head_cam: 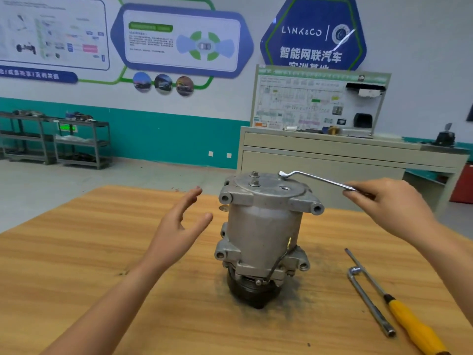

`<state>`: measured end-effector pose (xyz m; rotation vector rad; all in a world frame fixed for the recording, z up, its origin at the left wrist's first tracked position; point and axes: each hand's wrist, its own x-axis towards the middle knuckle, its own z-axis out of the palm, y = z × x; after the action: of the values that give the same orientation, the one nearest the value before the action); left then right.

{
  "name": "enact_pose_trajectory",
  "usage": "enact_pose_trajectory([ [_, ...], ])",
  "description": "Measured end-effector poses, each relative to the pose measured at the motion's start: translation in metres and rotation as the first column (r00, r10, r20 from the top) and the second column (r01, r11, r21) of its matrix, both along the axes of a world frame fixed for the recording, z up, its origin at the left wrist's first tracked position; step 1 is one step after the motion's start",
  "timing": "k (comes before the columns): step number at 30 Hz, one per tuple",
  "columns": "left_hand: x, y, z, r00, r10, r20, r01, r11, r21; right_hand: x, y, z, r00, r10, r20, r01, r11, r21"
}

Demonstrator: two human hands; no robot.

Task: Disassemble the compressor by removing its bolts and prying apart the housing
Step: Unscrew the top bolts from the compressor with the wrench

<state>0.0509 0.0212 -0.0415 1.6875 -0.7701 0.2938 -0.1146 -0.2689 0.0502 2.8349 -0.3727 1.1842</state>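
right hand (389, 203) grips wrench (314, 178) on compressor (263, 226) bolt | left hand (179, 226) open

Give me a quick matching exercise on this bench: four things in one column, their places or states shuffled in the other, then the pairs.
1. spanner
2. yellow-handled screwdriver
3. left hand
4. compressor

A. open, touching nothing, left of the compressor
B. standing on end on the table
C. lying on the table, to the compressor's right
D. gripped by the right hand, ring end on the compressor's top

Pairs: 1-D, 2-C, 3-A, 4-B.
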Motion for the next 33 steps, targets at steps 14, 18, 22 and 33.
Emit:
enact_pose_trajectory([
  [14, -0.027, -0.071, 0.031, 0.970, -0.108, -0.218, 0.030, 0.942, -0.333, -0.022, 0.048, 0.052, 0.823, -0.377, -0.426, 0.010, 0.758, -0.652],
  [18, -0.029, -0.078, 0.032, 0.966, -0.092, -0.243, -0.007, 0.925, -0.380, -0.019, 0.082, 0.059, 0.742, -0.514, -0.430, 0.033, 0.669, -0.743],
  [22, -0.032, -0.079, 0.032, 0.949, -0.128, -0.288, 0.005, 0.920, -0.393, -0.012, 0.101, 0.066, 0.758, -0.476, -0.445, 0.064, 0.734, -0.676],
  [33, -0.025, -0.077, 0.032, 0.947, -0.165, -0.275, 0.044, 0.917, -0.397, -0.020, 0.058, 0.050, 0.901, -0.245, -0.358, -0.008, 0.815, -0.579],
])
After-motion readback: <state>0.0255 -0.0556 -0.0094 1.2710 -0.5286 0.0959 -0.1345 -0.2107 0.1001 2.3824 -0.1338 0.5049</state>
